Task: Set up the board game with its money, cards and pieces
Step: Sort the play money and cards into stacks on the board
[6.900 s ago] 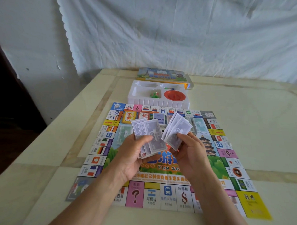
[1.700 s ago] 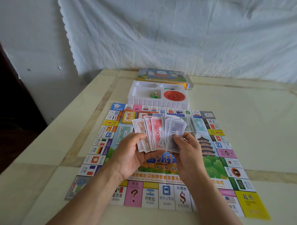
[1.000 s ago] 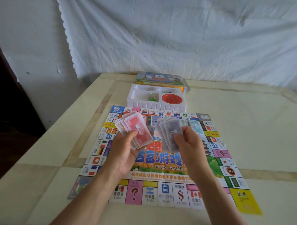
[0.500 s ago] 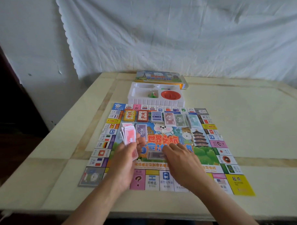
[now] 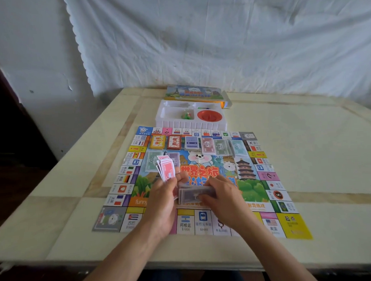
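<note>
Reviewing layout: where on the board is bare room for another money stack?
Free: the board between the purple note and right-edge squares, below the top row of stacks. Crowded: that row, and near the left hand and right hand.

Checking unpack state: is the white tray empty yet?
No, the white tray holds a red dish and small green pieces in its compartments.

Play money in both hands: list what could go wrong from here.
1. The left hand holds the red notes in a loose fan; some could slip onto the green notes beyond it and mix.
2. The right hand grips the grey stack close against the left hand; a bump might spill either bundle across the board.
</note>
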Demonstrator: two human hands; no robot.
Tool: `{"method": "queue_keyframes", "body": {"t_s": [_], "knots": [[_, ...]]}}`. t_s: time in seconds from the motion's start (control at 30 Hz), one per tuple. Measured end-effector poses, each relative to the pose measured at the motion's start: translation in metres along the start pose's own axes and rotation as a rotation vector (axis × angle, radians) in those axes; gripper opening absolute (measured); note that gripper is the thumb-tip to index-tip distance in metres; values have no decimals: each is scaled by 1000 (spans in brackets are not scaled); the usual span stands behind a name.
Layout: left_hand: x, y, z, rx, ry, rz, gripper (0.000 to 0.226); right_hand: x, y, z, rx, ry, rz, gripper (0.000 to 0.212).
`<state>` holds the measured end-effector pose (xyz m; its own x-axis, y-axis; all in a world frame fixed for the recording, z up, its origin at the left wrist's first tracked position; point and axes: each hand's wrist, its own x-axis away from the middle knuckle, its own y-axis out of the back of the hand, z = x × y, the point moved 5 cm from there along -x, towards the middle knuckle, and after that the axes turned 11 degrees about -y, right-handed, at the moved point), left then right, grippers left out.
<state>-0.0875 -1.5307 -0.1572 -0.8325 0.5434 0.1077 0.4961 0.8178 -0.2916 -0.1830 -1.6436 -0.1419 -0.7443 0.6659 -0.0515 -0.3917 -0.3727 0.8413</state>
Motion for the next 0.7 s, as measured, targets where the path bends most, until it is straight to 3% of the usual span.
{"method": "queue_keyframes", "body": {"t_s": [0.17, 0.23, 0.33, 0.5, 0.7], "knots": [[2, -1, 2, -40, -11, 30, 30, 2, -1, -6, 58, -25, -66, 20], [3, -2, 2, -44, -11, 31, 30, 4, -3, -9, -177, -89, -25, 18], [5, -4, 5, -54, -23, 6, 28, 9, -9, -9, -511, -160, 27, 32], [9, -8, 9, -90, -63, -43, 35, 18, -11, -1, -513, -56, -3, 43], [11, -6, 10, -79, -97, -55, 33, 19, -10, -1, -361, 18, -40, 23]]}}
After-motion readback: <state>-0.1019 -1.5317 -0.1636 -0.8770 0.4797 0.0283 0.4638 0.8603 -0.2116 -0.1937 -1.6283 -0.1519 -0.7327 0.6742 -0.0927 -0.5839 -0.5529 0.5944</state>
